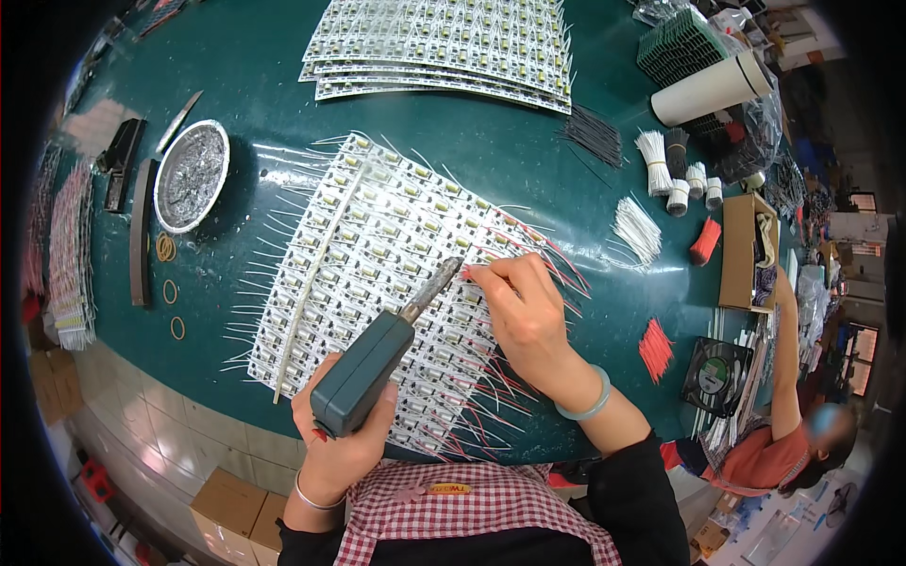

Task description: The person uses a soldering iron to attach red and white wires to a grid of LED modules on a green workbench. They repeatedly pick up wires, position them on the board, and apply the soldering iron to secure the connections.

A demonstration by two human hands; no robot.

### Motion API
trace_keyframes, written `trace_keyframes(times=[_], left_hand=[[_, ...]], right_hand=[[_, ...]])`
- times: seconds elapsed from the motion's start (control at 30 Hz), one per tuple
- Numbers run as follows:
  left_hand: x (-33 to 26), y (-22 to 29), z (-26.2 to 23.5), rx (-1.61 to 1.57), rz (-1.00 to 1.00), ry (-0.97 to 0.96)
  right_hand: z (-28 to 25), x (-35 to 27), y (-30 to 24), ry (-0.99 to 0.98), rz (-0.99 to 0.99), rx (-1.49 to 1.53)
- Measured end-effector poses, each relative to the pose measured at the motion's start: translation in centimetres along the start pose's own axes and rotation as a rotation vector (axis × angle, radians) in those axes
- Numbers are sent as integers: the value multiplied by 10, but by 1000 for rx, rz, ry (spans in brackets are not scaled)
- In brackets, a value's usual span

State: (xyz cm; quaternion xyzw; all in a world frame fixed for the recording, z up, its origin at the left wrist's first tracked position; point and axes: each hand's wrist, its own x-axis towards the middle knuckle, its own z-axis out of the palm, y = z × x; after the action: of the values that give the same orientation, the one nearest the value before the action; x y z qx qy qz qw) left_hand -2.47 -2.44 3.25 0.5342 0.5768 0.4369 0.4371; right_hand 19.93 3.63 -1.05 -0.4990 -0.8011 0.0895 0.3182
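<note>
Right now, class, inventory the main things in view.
Rectangular circuit panel: one, white, centre
Stacked circuit panels: several, white, far side
Boxy metal-tipped tool: one, dark green, over panel
Round bowl: one, whitish, left
Rubber bands: several, tan, left
Cylindrical tube: one, white, upper right
Wire bunches: several, white, black, red, right
Square fan: one, black, right
Cardboard box: one, brown, right
Table: one, green, beneath
Another person: one, red top, right
Left hand: one, bare, gripping tool
Right hand: one, bare, over panel

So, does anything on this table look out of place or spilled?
Only slight untidiness: two single rubber bands lie apart from a band cluster, and the white wires beyond the right hand fan out loosely, unlike the compact white bundle behind them.
</note>
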Motion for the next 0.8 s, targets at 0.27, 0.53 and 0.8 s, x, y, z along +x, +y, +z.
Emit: trace_keyframes(times=[0.27, 0.53, 0.8], left_hand=[[1, 4, 3, 78, -40, -7], [1, 1, 0, 184, 53, -34], [-3, -2, -5, 120, 95, 43]], right_hand=[[-2, 3, -1, -13, -18, -17], [-3, 4, -1, -29, -47, -60], [-1, 4, -2, -26, -45, -65]])
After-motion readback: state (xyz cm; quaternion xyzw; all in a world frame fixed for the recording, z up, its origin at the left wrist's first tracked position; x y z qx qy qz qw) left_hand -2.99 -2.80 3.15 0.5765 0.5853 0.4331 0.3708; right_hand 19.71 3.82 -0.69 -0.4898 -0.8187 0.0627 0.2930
